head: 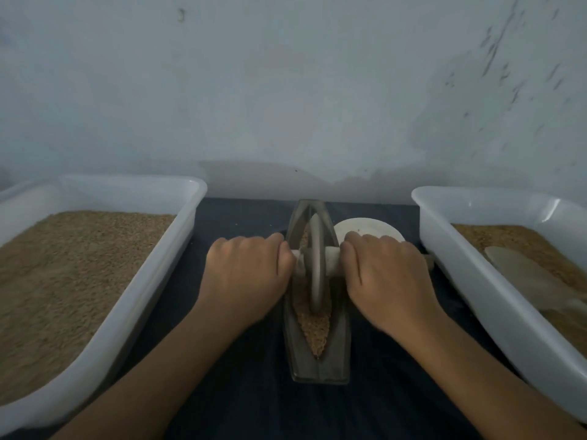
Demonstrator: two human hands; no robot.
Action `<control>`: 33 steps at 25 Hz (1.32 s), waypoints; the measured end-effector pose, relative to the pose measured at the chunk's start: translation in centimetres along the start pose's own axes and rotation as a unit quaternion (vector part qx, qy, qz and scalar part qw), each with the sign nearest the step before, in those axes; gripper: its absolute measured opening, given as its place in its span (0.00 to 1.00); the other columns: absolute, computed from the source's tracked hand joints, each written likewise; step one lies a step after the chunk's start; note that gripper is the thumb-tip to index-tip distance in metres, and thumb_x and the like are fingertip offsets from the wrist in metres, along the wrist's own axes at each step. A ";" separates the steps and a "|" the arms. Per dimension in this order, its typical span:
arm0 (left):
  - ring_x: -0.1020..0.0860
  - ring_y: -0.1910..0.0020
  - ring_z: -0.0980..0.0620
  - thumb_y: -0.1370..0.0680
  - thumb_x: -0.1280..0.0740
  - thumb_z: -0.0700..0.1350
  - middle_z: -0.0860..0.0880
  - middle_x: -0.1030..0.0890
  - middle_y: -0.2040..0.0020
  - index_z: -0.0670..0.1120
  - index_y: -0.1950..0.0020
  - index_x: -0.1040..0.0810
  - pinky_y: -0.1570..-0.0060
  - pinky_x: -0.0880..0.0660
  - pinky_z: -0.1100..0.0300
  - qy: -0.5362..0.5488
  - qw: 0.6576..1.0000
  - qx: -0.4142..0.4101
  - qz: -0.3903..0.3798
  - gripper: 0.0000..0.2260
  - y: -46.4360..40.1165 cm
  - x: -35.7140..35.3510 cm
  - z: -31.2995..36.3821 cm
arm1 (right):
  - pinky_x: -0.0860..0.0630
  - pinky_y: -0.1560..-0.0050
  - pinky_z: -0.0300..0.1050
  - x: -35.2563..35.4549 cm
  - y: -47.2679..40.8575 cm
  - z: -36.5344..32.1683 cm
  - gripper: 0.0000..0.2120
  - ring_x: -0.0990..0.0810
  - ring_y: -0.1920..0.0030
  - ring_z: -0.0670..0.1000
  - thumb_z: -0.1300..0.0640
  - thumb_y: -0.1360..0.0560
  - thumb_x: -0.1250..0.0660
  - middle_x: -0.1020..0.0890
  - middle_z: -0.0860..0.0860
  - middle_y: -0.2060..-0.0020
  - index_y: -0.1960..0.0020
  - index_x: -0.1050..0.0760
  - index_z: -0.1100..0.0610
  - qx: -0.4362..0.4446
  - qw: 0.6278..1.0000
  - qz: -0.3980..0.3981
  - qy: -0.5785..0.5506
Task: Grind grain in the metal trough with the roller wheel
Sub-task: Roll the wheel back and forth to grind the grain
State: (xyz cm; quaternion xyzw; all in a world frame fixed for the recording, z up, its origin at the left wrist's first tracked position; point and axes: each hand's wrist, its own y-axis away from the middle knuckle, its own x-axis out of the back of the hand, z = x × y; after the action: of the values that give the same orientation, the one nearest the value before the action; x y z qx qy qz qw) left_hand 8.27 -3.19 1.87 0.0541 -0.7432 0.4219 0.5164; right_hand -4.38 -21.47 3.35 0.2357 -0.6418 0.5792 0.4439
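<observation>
**Wheel upright in the trough, a hand on each end of its axle**

Nearest the person, the near tip of the metal trough point(318, 360) points back between the forearms; its long axis runs straight away from the body, across the line of the two grips. The grain point(313, 328) fills the narrow channel on the near side of the grips, tapering to a point.

The left hand point(246, 274) and right hand point(386, 274) each curl over one end of the pale axle handle point(332, 263), which lies crosswise, left to right. Between the grips stands the roller wheel point(316, 265), upright on edge, its rim bedded in the grain below. Both hands sit about equally close to the wheel, so any coming stroke would likely run along the trough, toward or away from the body.

Beyond the right grip lies a white dish point(359, 228), partly covered by the knuckles. Outside each grip stands a white tray: the left tray point(178, 236) and the right tray point(444, 236), both holding grain and cut off by the frame.

The fingertips are hidden under the handle, and the hands are blurred. The far stretch of the channel behind the wheel is hard to make out.
</observation>
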 end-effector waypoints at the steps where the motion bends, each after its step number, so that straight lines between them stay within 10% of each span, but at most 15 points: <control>1: 0.33 0.75 0.55 0.16 0.47 0.53 0.56 0.32 0.72 0.56 0.63 0.35 0.72 0.35 0.56 0.026 1.000 0.005 0.001 0.14 0.8 0.2 0.0 | 0.42 0.66 0.47 0.2 0.7 -0.1 0.18 0.37 0.70 0.46 0.46 0.15 0.58 0.36 0.43 0.70 0.59 0.36 0.46 0.007 1.000 0.021 -0.007; 9: 0.24 0.63 0.42 0.19 0.43 0.51 0.48 0.26 0.61 0.49 0.56 0.33 0.66 0.33 0.52 -0.044 0.996 -0.031 -0.076 0.09 -6.1 -2.3 -1.2 | 0.38 0.65 0.48 -2.7 -5.6 1.5 0.28 0.31 0.68 0.50 0.44 0.20 0.62 0.27 0.48 0.68 0.62 0.28 0.52 -0.034 0.997 -0.062 0.001; 14: 0.24 0.46 0.38 0.29 0.57 0.62 0.40 0.24 0.43 0.49 0.39 0.26 0.51 0.34 0.45 0.042 0.963 0.059 -0.259 0.31 -11.2 -5.4 -3.7 | 0.40 0.67 0.46 -4.3 -11.9 2.0 0.30 0.27 0.68 0.54 0.41 0.16 0.53 0.25 0.54 0.70 0.66 0.27 0.56 -0.053 0.993 -0.100 -0.019; 17: 0.26 0.56 0.42 0.22 0.54 0.61 0.44 0.24 0.51 0.46 0.48 0.27 0.54 0.35 0.48 0.095 0.961 0.123 -0.230 0.24 -9.8 -4.8 -3.4 | 0.39 0.67 0.46 -3.7 -11.5 1.3 0.31 0.28 0.70 0.54 0.41 0.18 0.58 0.26 0.53 0.71 0.66 0.27 0.56 -0.033 0.996 -0.084 0.010; 21: 0.27 0.65 0.44 0.19 0.46 0.46 0.50 0.34 0.64 0.47 0.55 0.36 0.67 0.36 0.53 -0.043 0.996 -0.038 -0.070 0.07 -4.5 -2.2 -1.2 | 0.38 0.67 0.47 -2.4 -5.4 0.9 0.28 0.30 0.70 0.51 0.44 0.20 0.62 0.27 0.48 0.70 0.66 0.30 0.51 -0.033 0.998 -0.048 0.003; 24: 0.32 0.75 0.51 0.18 0.50 0.49 0.54 0.33 0.72 0.48 0.64 0.35 0.73 0.36 0.58 -0.028 0.999 -0.030 -0.031 0.16 -1.5 0.1 -0.1 | 0.41 0.71 0.45 -1.2 -0.5 0.2 0.22 0.33 0.72 0.45 0.48 0.16 0.59 0.31 0.46 0.72 0.63 0.35 0.48 -0.032 0.999 -0.013 -0.016; 33: 0.33 0.68 0.46 0.20 0.45 0.43 0.50 0.38 0.67 0.47 0.57 0.38 0.70 0.41 0.59 -0.085 0.993 -0.057 -0.061 0.06 -3.4 -1.3 -0.6 | 0.38 0.69 0.47 -2.3 -3.2 0.8 0.27 0.36 0.72 0.47 0.43 0.23 0.66 0.30 0.47 0.71 0.66 0.34 0.49 -0.015 1.000 -0.007 0.011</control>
State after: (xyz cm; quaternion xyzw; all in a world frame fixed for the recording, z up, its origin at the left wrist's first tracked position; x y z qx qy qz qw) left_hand 11.05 -5.46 2.83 0.1059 -0.8026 0.3405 0.4782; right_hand -0.87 -23.39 3.15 0.2269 -0.6438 0.5691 0.4584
